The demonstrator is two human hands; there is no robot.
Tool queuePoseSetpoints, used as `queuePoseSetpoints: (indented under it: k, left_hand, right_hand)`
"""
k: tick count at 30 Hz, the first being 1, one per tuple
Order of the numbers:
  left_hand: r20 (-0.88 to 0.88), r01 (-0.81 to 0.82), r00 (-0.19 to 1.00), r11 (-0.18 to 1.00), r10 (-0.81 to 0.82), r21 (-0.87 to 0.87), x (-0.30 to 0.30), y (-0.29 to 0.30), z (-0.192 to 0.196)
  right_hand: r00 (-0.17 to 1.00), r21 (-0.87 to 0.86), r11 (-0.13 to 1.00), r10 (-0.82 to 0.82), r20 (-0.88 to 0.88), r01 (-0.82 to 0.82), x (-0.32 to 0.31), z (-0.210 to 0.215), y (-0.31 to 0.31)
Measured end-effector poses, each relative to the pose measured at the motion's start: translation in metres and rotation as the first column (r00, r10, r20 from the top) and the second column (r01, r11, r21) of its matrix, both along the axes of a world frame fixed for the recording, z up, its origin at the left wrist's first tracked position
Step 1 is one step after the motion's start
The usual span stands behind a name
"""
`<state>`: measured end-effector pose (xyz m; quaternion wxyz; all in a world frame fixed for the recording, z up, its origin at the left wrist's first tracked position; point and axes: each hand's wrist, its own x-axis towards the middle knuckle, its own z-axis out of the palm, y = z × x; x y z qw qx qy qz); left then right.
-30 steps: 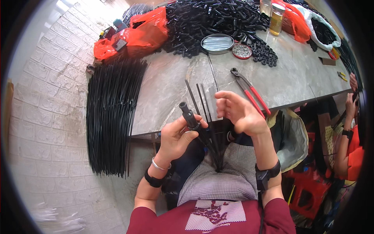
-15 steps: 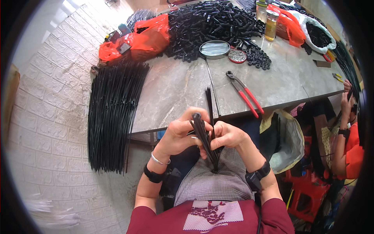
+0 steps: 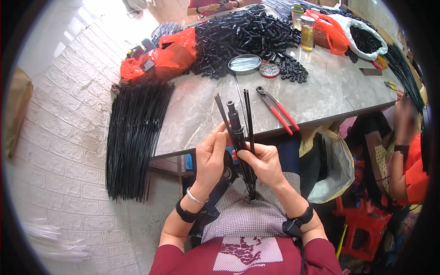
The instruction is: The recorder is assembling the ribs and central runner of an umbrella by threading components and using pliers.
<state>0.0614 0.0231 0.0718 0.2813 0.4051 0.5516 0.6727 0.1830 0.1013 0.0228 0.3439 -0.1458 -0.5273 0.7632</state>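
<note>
A black plastic tube [image 3: 234,120] with a narrower stepped top stands almost upright in front of my lap. Thin black ribs [image 3: 249,180] gather round its lower part and come together at the checked cloth [image 3: 247,215] on my lap. My right hand [image 3: 263,162] grips the tube and the ribs beside it, thumb across the front; a few rib ends stick up past it. To the left, my left hand [image 3: 211,153] is curled against a slanting pair of ribs [image 3: 221,107], its fingertips partly hidden behind the tube.
Red-handled pliers [image 3: 277,110] lie on the grey table [image 3: 192,114], near a tin of thin rods [image 3: 244,64] and a tin of small metal bits [image 3: 269,69]. Behind is a heap of black tubes [image 3: 243,34]. Long black ribs [image 3: 137,142] overhang the left edge. A co-worker's arm [image 3: 401,169] is at right.
My left hand has opened away from the tube's front and moved slightly lower, uncovering the tube. The tube now stands more upright. My right hand still grips the bundle.
</note>
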Motion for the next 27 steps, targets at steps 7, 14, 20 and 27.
queuePoseSetpoints:
  k: [7,14,20,27]
  left_hand:
    - [-0.344,-0.113,0.93,0.991,0.129,0.066,0.009,0.004,0.011]
    - [-0.247,-0.06,0.968,0.995,0.04,-0.075,-0.012,0.004,0.005]
    - [-0.178,0.005,0.984,0.999,-0.013,-0.047,-0.026,0.005,-0.002]
    - [-0.128,0.058,0.99,0.997,-0.064,-0.05,-0.038,0.006,-0.004]
  right_hand:
    - [0.999,0.034,0.998,-0.047,-0.011,0.047,-0.004,-0.003,-0.004]
    - [0.998,0.048,0.998,-0.036,0.05,0.033,-0.008,-0.004,-0.003]
    - [1.0,-0.025,1.0,0.019,-0.002,-0.019,-0.016,0.017,0.003]
    - [0.997,0.153,0.987,-0.057,0.05,0.049,-0.025,0.035,0.02]
